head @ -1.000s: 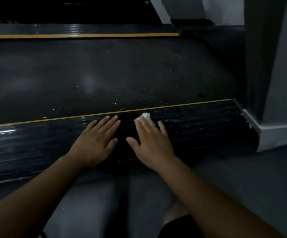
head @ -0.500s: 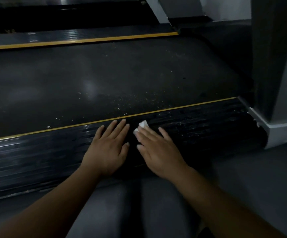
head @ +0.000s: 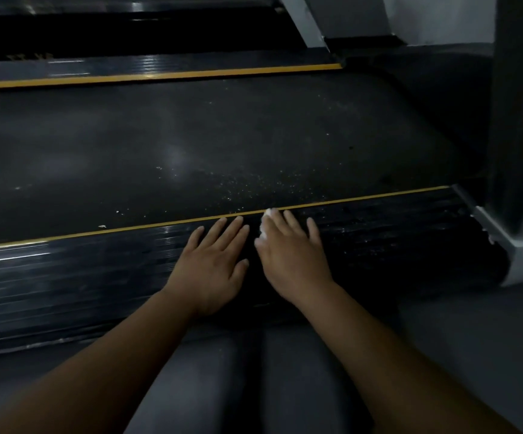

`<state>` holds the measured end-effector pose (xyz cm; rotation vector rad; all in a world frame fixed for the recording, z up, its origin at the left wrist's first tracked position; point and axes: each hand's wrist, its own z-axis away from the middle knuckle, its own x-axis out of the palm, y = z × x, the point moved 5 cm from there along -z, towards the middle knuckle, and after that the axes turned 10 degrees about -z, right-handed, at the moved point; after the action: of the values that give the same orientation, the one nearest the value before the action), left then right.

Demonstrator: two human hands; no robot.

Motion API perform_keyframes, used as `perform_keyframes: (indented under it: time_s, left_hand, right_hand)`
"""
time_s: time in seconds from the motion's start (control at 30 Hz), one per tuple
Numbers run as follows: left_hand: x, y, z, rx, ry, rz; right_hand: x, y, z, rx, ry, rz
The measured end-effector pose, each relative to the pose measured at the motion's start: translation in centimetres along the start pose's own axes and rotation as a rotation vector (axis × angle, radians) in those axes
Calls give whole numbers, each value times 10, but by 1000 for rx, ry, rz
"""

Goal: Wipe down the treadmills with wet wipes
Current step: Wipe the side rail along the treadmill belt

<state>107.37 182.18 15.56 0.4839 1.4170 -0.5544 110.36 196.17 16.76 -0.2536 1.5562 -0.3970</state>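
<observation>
A: Where's the wipe [head: 267, 212]?
B: Under the right hand [head: 293, 255], with white edges showing past the fingertips, at the yellow stripe [head: 128, 228] of the near rail [head: 81, 277].
A: Gripped?
B: No. The fingers are straight, pressing it flat. The left hand [head: 213, 266] lies flat just beside it, also on the rail. Pale specks dot the belt [head: 191, 145].

tally on one treadmill [head: 285, 120], dim light
two hands, left hand [head: 211, 270] and right hand [head: 294, 261], both at the near edge. one wet wipe [head: 268, 212], mostly hidden under the right hand. one belt [head: 128, 158]. two ribbed rails: near rail [head: 81, 277], far rail [head: 207, 64]. two yellow stripes: near stripe [head: 160, 224], far stripe [head: 160, 76]. one grey upright [head: 520, 120] at the right corner.
</observation>
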Motion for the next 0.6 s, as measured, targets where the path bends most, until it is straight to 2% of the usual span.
perform_keyframes:
  time_s: [0.07,0.2,0.37,0.5,0.6]
  left_hand:
    - [-1,1,-1,-4,-11,-8]
    - [-1,3,-3,-5,24,-16]
    - [0,1,-3,4,38,5]
    - [-1,2,-3,4,45,3]
    - [-1,2,-2,7,33,-3]
  right_hand:
    - [-1,5,13,-21,-20,29]
    - [-17,33,-11,131,41,33]
    - [-4,4,3,-24,-15,36]
    - [-19,41,-4,113,23,102]
    - [-10,15,-12,87,-10,58]
